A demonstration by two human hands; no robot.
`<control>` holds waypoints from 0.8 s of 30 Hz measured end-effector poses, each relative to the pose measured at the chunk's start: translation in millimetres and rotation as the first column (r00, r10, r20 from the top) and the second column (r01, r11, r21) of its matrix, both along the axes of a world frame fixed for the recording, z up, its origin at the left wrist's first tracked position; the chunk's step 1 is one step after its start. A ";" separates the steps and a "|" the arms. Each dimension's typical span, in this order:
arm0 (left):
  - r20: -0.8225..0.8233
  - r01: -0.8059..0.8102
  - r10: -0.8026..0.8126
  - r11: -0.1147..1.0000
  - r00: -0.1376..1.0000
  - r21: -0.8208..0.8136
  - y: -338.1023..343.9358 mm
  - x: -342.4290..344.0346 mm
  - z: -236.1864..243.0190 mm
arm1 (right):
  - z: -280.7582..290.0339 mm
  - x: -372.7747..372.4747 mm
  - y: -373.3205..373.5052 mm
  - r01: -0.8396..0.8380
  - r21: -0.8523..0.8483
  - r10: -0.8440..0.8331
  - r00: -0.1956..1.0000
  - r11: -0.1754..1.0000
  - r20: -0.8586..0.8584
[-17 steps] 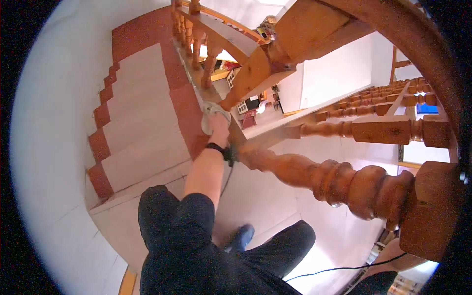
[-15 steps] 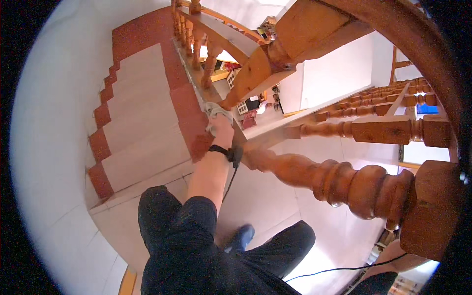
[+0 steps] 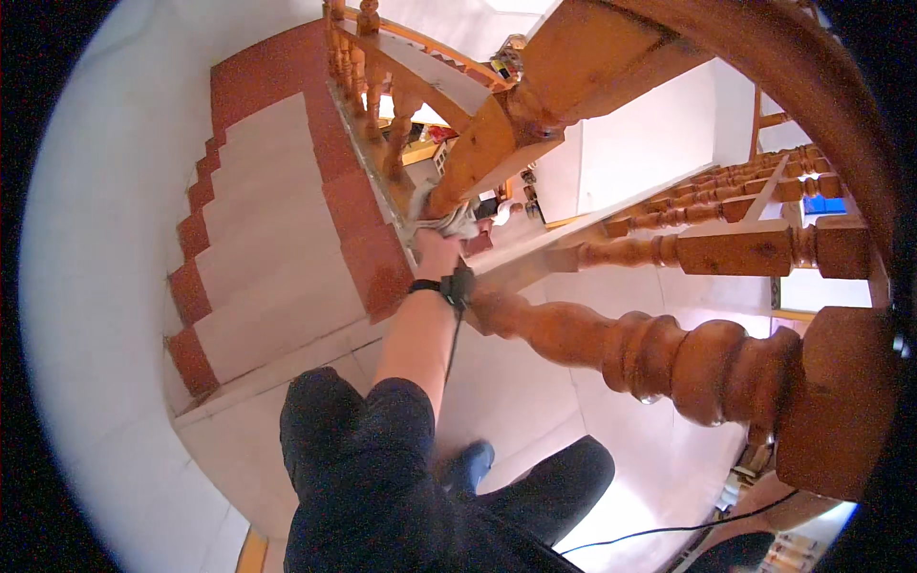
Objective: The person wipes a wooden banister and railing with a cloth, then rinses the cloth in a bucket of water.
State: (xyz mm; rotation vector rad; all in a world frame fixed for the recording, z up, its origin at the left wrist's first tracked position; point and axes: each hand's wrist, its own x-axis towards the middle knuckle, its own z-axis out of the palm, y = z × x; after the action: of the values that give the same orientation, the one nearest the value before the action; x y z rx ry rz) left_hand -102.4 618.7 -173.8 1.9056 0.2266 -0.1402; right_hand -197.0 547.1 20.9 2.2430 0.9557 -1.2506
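My left hand (image 3: 437, 250) is closed on a crumpled pale grey cloth (image 3: 460, 223), pressing it around the lower end of a brown wooden post (image 3: 492, 158). A black strap with a small dark device (image 3: 454, 286) is on that wrist, with a cable trailing down. Beside the hand lies a large turned baluster (image 3: 630, 353) in the view. My right forearm (image 3: 776, 508) shows at the lower right; its hand is hidden behind the thick wood of the railing.
Stairs (image 3: 258, 239) with pale treads and red borders run along the left, beside a white wall (image 3: 95, 286). More balusters (image 3: 735, 250) and a curved handrail (image 3: 783, 53) are at the right. My knees and a blue shoe (image 3: 470, 468) are below. Small items show through the railing.
My left hand has moved slightly right, and the cloth now sits around the post's foot instead of mostly left of it. The view has shifted slightly.
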 end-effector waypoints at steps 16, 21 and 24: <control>-0.597 -0.683 0.423 0.075 0.681 -0.726 98.0 59.6 -12.5 | 119.0 20.3 43.1 0.490 0.388 -0.536 0.844 0.780 0.012; -0.494 -0.567 0.428 0.053 0.757 -0.822 104.0 79.3 112.9 | 294.3 12.5 19.4 0.146 0.684 -0.551 0.720 0.715 0.422; -0.264 -0.354 0.539 0.068 0.800 -0.933 104.7 51.6 219.2 | 384.7 -5.1 -6.1 -0.132 0.718 -0.586 0.487 0.683 0.647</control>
State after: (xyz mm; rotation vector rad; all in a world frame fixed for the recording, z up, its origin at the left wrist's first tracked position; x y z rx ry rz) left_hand -50.8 723.4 45.4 0.4432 0.4904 0.2751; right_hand -202.1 541.0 405.7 3.1149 0.7039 0.4460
